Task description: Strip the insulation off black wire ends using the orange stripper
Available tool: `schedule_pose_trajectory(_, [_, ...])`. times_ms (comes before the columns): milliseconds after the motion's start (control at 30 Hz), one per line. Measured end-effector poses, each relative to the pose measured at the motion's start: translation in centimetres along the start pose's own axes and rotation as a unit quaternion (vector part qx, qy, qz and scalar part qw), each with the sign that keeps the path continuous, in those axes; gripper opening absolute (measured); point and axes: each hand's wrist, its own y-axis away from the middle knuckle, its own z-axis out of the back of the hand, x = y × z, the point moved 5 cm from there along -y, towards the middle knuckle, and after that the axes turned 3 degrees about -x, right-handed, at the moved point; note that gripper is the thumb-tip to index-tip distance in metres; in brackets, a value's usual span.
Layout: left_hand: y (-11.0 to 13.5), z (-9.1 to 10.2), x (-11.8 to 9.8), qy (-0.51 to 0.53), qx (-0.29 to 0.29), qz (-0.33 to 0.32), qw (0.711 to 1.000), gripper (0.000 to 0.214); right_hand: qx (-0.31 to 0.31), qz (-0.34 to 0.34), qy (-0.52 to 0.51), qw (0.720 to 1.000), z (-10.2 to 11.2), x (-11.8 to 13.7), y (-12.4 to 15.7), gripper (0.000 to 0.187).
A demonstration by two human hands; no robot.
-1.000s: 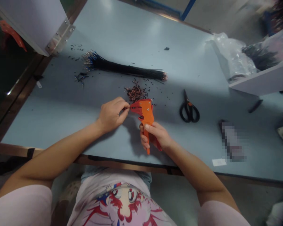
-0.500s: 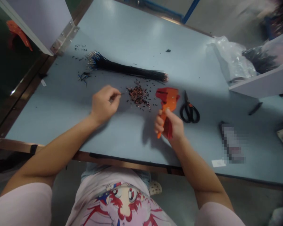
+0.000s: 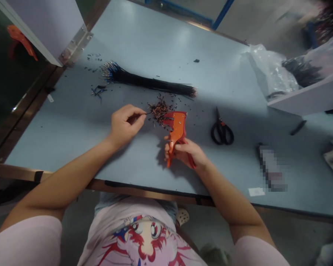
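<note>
My left hand (image 3: 125,123) pinches a thin dark wire (image 3: 140,114) between thumb and fingertips, and the wire's end points at a small heap of cut wire pieces (image 3: 158,110). My right hand (image 3: 185,153) grips an orange wire stripper (image 3: 178,133) by its handles, with its jaws just right of that heap. Farther up lies a long bundle of black wires (image 3: 147,83), with blue-tipped ends at its left. Black-handled scissors (image 3: 222,129) rest right of the stripper.
The pale blue table (image 3: 166,48) is strewn with small dark wire bits, and a few loose wires (image 3: 98,91) lie left of the bundle. A plastic bag (image 3: 269,70) and a white shelf panel (image 3: 308,92) stand at the back right. A pixelated object (image 3: 270,168) lies at right.
My right hand has carried the stripper leftward from beside the scissors, close to the heap. My left hand has moved slightly right and still pinches the wire.
</note>
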Motion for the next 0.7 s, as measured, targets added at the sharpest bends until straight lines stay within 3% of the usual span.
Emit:
schedule_pose_trajectory(267, [0.3,-0.4,-0.6,0.006,0.030,-0.037,0.999,0.006,0.032,0.003,-0.001,0.999,-0.8,-0.2,0.3,0.030])
schedule_pose_trajectory(500, [0.8,-1.1,-0.9,0.005,0.065,-0.085,0.994,0.007,0.056,0.009,0.010,0.998,-1.7,-0.3,0.7,0.034])
schedule_pose_trajectory(700, [0.9,-1.0,-1.1,-0.002,0.061,-0.109,0.992,0.006,0.059,0.002,0.016,0.998,-1.7,-0.6,0.7,0.034])
